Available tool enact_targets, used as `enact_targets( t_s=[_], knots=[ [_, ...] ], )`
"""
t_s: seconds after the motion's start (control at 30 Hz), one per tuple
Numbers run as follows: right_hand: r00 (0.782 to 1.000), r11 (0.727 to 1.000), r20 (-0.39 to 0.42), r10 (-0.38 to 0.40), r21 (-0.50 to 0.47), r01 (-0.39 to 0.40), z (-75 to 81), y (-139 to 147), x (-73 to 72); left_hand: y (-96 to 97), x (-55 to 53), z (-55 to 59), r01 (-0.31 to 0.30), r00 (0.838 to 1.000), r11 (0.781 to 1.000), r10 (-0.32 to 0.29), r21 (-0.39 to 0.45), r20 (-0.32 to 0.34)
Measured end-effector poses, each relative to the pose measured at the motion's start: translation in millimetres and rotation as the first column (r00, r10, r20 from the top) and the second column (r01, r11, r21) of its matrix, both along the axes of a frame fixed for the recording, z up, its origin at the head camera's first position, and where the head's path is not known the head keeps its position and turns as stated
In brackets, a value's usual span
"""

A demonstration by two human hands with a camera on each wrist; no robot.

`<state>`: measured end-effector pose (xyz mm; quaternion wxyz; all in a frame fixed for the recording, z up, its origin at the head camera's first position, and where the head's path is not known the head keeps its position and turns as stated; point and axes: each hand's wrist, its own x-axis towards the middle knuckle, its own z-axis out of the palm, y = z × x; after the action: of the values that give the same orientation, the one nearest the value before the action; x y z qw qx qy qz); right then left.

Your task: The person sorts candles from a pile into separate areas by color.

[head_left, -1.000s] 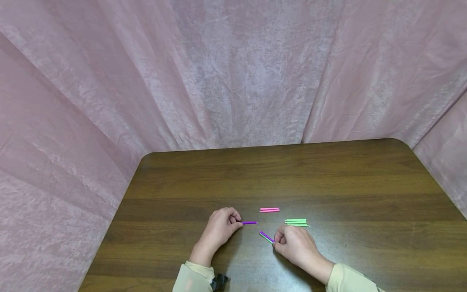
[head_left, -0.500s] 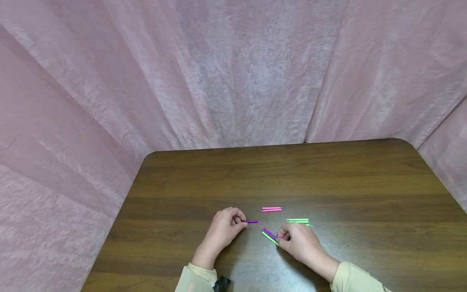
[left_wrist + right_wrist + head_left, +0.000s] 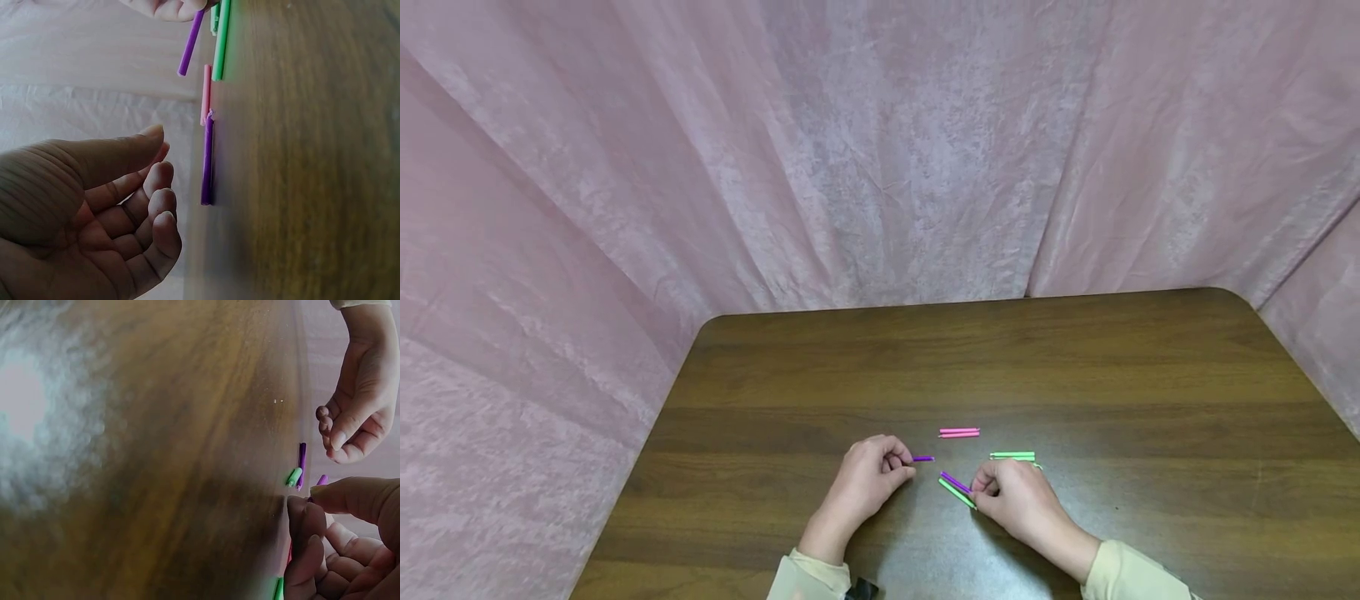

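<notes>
My right hand (image 3: 1022, 502) pinches the end of a thin purple candle (image 3: 954, 482) between thumb and fingertips; in the left wrist view this candle (image 3: 190, 44) is raised at a slant. A green candle (image 3: 956, 493) lies on the table just below it. My left hand (image 3: 106, 219) holds nothing, its fingers loosely bent and the thumb apart from the purple candle (image 3: 207, 159) lying near them. From the head, that second purple candle (image 3: 924, 458) shows only partly beyond the left fingertips.
Two pink candles (image 3: 959, 433) lie side by side farther back. Several green candles (image 3: 1013, 456) sit behind my right hand, which partly hides them. The brown wooden table (image 3: 850, 367) ends at a pink curtain (image 3: 910, 167).
The green candle, earlier against the purple one at my right fingers, now lies apart on the table. My left fingers have let go of their purple candle.
</notes>
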<state>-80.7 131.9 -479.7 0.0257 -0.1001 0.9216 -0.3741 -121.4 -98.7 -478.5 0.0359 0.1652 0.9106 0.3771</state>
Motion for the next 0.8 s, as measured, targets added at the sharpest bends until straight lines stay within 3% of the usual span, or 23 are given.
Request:
enact_targets(
  t_s=[0.8],
  knots=[
    [1.0,0.998,0.007,0.007,-0.067,-0.006,0.7,3.2,-4.4,2.5,6.5,1.7,0.0,1.0,1.0,0.0,0.025,-0.002]
  ],
)
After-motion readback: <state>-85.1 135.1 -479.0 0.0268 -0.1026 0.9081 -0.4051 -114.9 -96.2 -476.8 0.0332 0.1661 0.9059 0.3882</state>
